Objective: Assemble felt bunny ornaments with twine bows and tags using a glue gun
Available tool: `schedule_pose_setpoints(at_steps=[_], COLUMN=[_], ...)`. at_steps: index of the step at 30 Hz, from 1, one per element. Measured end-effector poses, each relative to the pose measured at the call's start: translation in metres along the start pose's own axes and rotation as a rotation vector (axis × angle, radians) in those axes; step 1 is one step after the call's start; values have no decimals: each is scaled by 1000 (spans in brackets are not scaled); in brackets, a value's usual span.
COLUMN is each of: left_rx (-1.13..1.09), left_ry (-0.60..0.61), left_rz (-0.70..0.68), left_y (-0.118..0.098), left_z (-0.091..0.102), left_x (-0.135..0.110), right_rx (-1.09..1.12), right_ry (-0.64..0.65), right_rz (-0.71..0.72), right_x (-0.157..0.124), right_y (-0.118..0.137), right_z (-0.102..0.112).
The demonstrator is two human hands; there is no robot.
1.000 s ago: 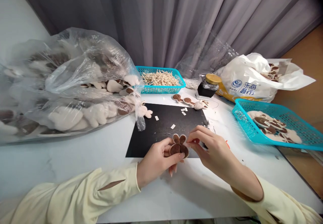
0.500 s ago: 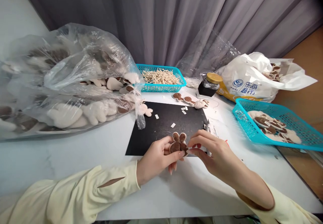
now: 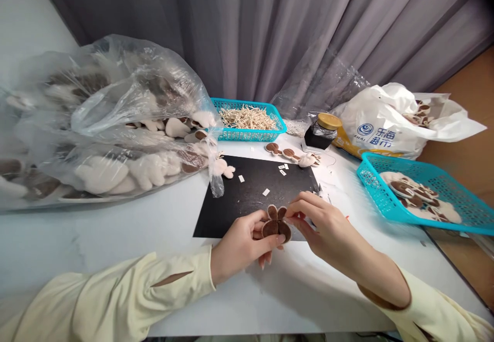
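— Pinching the brown bunny piece (image 3: 276, 223) over the black mat (image 3: 247, 193), left hand (image 3: 241, 241) closed on it.
— Yes, right hand (image 3: 328, 226) nips its side; basket (image 3: 386, 205) part-filled, bag (image 3: 96, 126) looks full.

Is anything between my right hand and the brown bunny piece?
Nothing visible: the right hand pinches the bunny piece at its right edge, and the left hand holds it from the left.

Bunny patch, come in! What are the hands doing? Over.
Left hand pinching brown bunny patch. Right hand pinching its right edge. Black mat behind, nothing blocking.
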State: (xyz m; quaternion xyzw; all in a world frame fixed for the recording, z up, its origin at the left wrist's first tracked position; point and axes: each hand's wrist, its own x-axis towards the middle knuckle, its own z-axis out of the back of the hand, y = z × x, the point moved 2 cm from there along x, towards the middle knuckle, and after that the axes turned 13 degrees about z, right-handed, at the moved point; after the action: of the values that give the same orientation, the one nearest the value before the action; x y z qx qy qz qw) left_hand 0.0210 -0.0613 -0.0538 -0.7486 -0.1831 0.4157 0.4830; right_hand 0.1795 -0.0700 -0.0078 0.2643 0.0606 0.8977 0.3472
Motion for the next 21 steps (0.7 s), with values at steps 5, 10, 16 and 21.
schedule_pose_setpoints(at_steps=[5, 10, 16, 21], left_rx=[-3, 67, 42, -20], left_ry=[-9, -17, -35, -59], left_rz=[16, 10, 3, -31], left_y=[3, 1, 0, 3], left_z=[-1, -1, -2, 0], left_x=[1, -5, -7, -6], right_rx=[-92, -312, -114, 78], right_ry=[-20, 146, 236, 107], right_rz=[23, 13, 61, 81], right_x=[15, 60, 126, 167], right_y=[-4, -55, -112, -93], right_z=[15, 25, -10, -53])
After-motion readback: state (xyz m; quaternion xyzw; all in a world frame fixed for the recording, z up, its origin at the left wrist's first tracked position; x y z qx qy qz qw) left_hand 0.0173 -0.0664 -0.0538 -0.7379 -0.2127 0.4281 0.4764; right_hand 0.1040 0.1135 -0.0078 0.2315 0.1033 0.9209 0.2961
